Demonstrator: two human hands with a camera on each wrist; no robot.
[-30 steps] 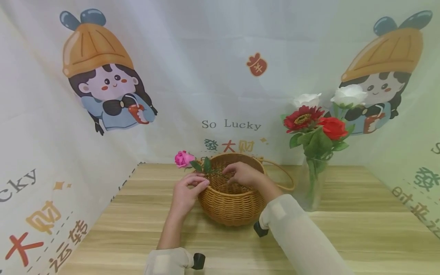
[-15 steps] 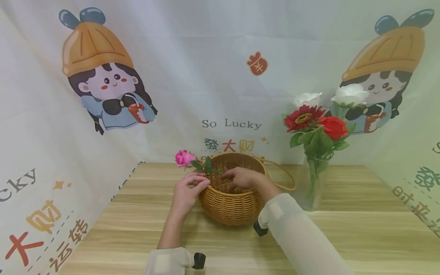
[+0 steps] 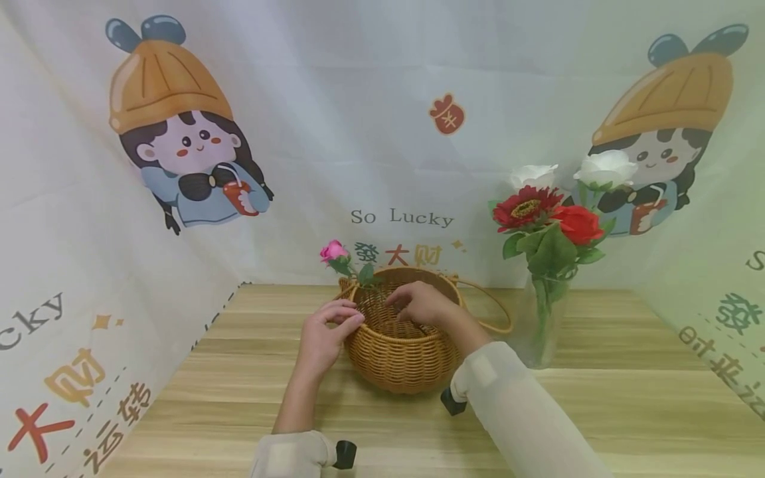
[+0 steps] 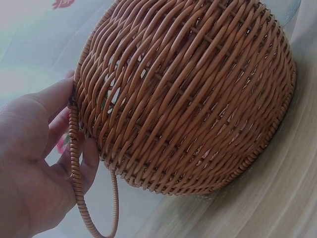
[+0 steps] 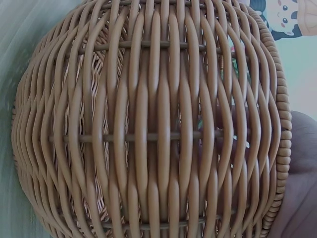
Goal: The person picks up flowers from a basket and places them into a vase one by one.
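Note:
A round wicker basket [image 3: 400, 362] stands on the table. My left hand [image 3: 323, 335] holds its left rim, thumb on the front side; in the left wrist view the fingers [image 4: 89, 161] curl at the rim beside the hanging handle [image 4: 77, 173]. My right hand [image 3: 421, 305] reaches over the front rim into the basket, index finger and thumb bent together at the stem of a pink rose [image 3: 333, 252]. The bloom and green leaves lean out over the basket's left back rim. Most of the stem is hidden, and wickerwork covers much of this hand in the right wrist view.
Right of the basket stands a clear vase [image 3: 540, 332] with a dark red flower [image 3: 526, 207], a red rose [image 3: 578, 224] and white roses [image 3: 606, 168]. The basket's other handle [image 3: 496, 309] reaches toward it. A printed cloth [image 3: 311, 133] hangs behind the wooden table [image 3: 221, 392].
The pink rose has swung up and slightly right, its bloom now higher above the rim. My right hand has risen slightly inside the basket; the left hand stays in place.

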